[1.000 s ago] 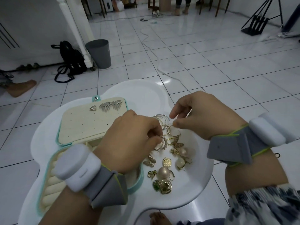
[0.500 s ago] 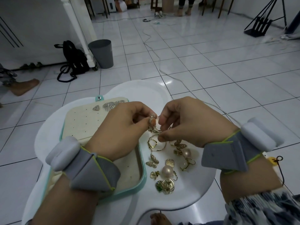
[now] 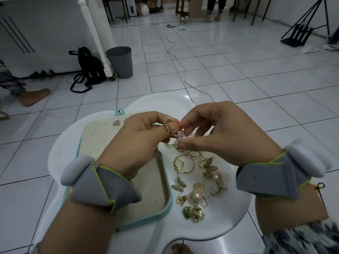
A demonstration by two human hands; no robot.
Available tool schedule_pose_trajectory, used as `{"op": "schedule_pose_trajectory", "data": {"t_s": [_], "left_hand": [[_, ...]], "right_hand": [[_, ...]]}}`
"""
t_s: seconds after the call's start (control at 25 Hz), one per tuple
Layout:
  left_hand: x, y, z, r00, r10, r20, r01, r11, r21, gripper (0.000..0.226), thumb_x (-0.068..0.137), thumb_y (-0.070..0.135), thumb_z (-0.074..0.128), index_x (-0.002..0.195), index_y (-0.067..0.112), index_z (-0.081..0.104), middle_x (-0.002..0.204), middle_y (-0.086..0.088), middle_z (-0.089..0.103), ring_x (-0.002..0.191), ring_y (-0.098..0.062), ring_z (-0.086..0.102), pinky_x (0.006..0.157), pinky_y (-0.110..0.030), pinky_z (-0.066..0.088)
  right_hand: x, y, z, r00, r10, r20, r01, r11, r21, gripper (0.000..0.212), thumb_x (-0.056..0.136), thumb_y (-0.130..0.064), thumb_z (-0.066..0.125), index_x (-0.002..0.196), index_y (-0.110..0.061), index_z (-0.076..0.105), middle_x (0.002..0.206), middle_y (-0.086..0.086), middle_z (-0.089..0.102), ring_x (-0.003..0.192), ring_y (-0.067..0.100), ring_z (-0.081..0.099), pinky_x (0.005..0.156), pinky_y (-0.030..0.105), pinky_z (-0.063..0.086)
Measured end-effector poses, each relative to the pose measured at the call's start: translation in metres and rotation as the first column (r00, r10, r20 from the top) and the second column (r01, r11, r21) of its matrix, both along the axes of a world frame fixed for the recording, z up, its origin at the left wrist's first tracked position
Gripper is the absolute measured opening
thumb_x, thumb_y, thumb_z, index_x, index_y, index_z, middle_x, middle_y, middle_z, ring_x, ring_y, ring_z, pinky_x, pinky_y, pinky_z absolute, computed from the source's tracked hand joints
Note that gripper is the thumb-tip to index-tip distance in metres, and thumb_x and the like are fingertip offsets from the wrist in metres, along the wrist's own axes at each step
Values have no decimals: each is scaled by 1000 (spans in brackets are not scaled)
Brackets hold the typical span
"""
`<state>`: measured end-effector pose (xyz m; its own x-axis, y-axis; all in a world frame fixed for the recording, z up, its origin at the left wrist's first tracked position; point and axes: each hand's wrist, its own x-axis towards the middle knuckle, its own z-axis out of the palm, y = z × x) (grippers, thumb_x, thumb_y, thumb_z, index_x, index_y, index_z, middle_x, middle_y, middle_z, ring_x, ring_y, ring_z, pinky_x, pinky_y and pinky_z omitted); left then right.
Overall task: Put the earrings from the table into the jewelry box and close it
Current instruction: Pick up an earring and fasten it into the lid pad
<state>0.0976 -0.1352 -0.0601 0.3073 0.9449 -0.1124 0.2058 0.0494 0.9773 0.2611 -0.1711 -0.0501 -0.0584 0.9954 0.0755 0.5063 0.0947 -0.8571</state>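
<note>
The left hand (image 3: 135,143) and right hand (image 3: 223,136) each pinch a studded earring (image 3: 180,135) above the table (image 3: 238,208), beside the open jewelry box (image 3: 166,204); next, probably, pinning it into the box, which calls for fine aim

Head-worn wide-angle view, facing forward and down, close over table (image 3: 236,213)

Count: hands 2, left hand (image 3: 135,143) and right hand (image 3: 225,136); wrist bands (image 3: 102,187) 2; jewelry box (image 3: 168,205) 1; tabletop (image 3: 231,208) 1; pearl earrings (image 3: 196,196) 2; green earring (image 3: 186,211) 1; bin (image 3: 121,61) 1; backpack (image 3: 89,66) 1
</note>
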Motion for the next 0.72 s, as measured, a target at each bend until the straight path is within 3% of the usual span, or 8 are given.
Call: {"op": "schedule_pose_trajectory", "data": {"t_s": [0.2, 0.36, 0.44, 0.56, 0.64, 0.72], "left_hand": [[1, -1, 2, 998, 55, 32, -54, 998, -39, 9, 84, 19, 62, 77, 19, 68, 70, 0, 66, 64, -9, 55, 55, -23, 36], [0, 1, 3, 993, 104, 59, -100, 993, -60, 9, 84, 22, 62, 77, 19, 66, 60, 8, 67, 55, -2, 53, 50, -17, 38], [-2, 2, 0, 991, 123, 47, -122, 992, -16, 11, 85, 19, 63, 74, 18, 66, 61, 6, 70, 53, -1, 53, 49, -13, 41], [-4, 1, -10, 980, 119, -157, -88, 978, 191, 7, 83, 19, 66, 77, 18, 70, 66, 1, 73, 63, -8, 65, 68, -25, 51], [-2, -3, -15, 912, 96, -399, 49, 939, 339, 7, 81, 28, 66, 81, 25, 72, 68, 6, 72, 74, -12, 66, 77, -33, 52], [2, -10, -15, 814, 35, -579, 237, 892, 386, 14, 80, 39, 62, 85, 32, 72, 74, 12, 71, 87, -15, 61, 82, -37, 49]], "right_hand": [[-4, 1, -3, 1000, 4, 16, -6, 993, 120, 14, 63, -19, 81, 71, -22, 70, 66, -4, 68, 58, 13, 61, 48, 10, 39], [-1, 3, -1, 992, 17, -127, -2, 993, 118, 9, 67, -16, 80, 70, -19, 72, 61, -9, 69, 54, 2, 60, 51, 13, 46], [3, 4, 0, 977, -4, -211, 26, 995, 101, 6, 71, -16, 76, 74, -20, 74, 69, -1, 73, 57, 4, 61, 53, 16, 48], [5, 4, 1, 956, -28, -291, 53, 996, 77, 6, 76, -16, 71, 80, -18, 75, 78, 10, 74, 61, 10, 64, 51, 21, 50], [4, 4, 2, 955, -30, -295, 54, 996, 73, 7, 76, -17, 71, 81, -17, 76, 77, 11, 73, 61, 10, 63, 51, 22, 49], [2, 4, 3, 959, -42, -279, 65, 995, 74, 5, 74, -19, 73, 78, -20, 76, 73, 10, 72, 60, 9, 60, 50, 22, 48]]}}
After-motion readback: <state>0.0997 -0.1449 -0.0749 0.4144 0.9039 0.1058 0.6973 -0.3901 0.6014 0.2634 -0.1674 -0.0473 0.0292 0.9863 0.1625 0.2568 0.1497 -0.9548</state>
